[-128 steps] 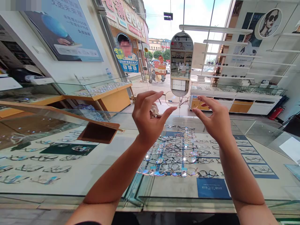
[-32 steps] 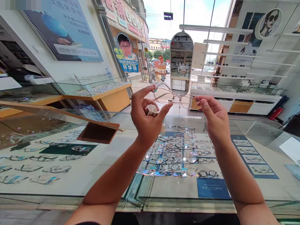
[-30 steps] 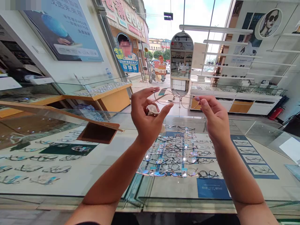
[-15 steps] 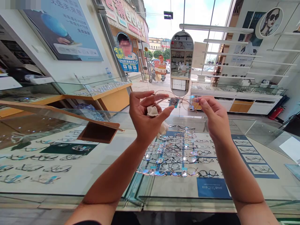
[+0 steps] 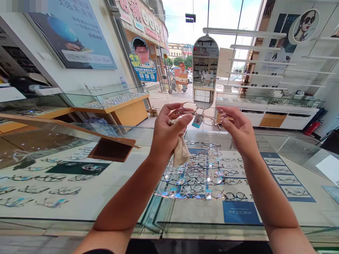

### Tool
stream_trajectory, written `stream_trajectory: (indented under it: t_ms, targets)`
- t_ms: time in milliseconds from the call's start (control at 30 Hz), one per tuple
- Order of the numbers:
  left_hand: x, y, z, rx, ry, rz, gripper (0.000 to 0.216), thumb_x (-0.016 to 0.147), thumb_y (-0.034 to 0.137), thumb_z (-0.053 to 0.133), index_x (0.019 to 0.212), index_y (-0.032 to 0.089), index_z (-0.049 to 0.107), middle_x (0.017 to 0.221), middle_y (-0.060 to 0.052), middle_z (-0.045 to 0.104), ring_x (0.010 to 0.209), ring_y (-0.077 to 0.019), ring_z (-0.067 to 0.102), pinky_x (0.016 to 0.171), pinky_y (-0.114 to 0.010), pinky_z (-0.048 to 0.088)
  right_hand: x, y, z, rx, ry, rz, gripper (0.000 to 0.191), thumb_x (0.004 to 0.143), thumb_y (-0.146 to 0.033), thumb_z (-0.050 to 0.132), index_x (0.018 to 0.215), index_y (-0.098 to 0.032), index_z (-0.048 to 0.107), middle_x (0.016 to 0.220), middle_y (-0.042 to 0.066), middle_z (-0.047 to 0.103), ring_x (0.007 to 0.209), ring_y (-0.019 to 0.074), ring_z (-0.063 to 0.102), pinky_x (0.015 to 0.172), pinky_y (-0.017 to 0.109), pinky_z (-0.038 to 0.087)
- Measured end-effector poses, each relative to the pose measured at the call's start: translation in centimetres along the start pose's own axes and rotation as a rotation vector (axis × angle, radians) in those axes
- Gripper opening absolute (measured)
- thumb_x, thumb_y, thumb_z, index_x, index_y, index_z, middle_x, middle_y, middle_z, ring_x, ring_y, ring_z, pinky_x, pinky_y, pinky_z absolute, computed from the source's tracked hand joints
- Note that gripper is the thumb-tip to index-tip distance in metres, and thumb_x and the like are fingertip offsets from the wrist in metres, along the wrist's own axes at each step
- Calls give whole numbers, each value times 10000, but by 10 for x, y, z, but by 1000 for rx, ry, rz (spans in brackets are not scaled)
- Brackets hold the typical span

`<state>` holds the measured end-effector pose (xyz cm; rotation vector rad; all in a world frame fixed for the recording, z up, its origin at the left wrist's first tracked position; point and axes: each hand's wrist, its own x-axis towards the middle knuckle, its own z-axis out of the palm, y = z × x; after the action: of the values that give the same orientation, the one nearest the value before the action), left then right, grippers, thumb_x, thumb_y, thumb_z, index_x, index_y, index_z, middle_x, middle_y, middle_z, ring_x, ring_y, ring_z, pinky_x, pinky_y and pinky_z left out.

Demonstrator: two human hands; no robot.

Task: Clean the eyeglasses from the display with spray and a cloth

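A pair of thin metal-framed eyeglasses [image 5: 202, 109] is held up between my two hands, above the glass counter. My left hand [image 5: 169, 130] pinches one side of the frame with thumb and fingers. It also keeps a cream cloth [image 5: 181, 151], which hangs down below the palm. On the other side, my right hand [image 5: 239, 128] has thumb and fingers closed at the frame's edge. A small teal tag [image 5: 197, 121] dangles near the middle of the frame. Beneath the hands, several rows of eyeglasses [image 5: 198, 173] lie in the display case.
A brown wooden tray [image 5: 112, 149] rests on the counter to the left, near more eyeglasses [image 5: 65, 190]. A dark blue card [image 5: 241, 212] lies at the case's front. Across the room stand an oval mirror [image 5: 206, 70] and a fire extinguisher [image 5: 312, 127].
The eyeglasses have turned, and the tag has swung lower. My left hand has shifted right and its cloth hangs lower. My right hand's fingers have moved in around the frame's edge.
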<state>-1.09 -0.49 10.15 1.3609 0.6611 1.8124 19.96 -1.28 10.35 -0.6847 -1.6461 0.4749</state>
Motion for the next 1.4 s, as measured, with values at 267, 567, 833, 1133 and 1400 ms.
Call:
stream_trajectory:
  t_ms: [267,567,833,1133,1400]
  targets:
    - [-5,5,3,-55,-354,-454,564,619,582,939,894,160,683,694,16,594,492,-29,397,419,-160,283,-3,-5,8,-172,-44,-302,354,909,-452,791,1255,-377,773,1273,38,711,1245,261,658,1124,530,528]
    - [-1,-8,0,-68,-571,-486,423,750,579,848,791,178,719,676,-32,598,475,-48,334,385,-189,240,-6,-4,12,-113,43,-251,204,882,-504,807,1049,-392,843,1130,19,748,1090,250,688,985,497,565]
    - [3,-12,2,-31,-666,-517,421,786,612,793,762,198,723,717,-96,700,412,-53,308,349,-215,237,-3,-1,9,47,-102,-147,218,907,-547,749,954,-346,821,1134,22,720,1167,242,671,1095,504,519]
    - [28,4,-44,911,-331,-33,286,712,458,821,611,225,689,569,-19,641,503,-141,491,476,-264,341,6,11,4,48,-134,42,162,885,-416,784,818,-270,770,965,14,711,981,193,656,920,414,509]
    - [22,53,-62,1160,249,165,59,701,225,826,713,189,781,615,13,654,546,-138,483,604,-321,369,3,68,33,-293,-404,213,172,886,-358,746,823,-199,768,954,41,737,891,182,638,883,387,475]
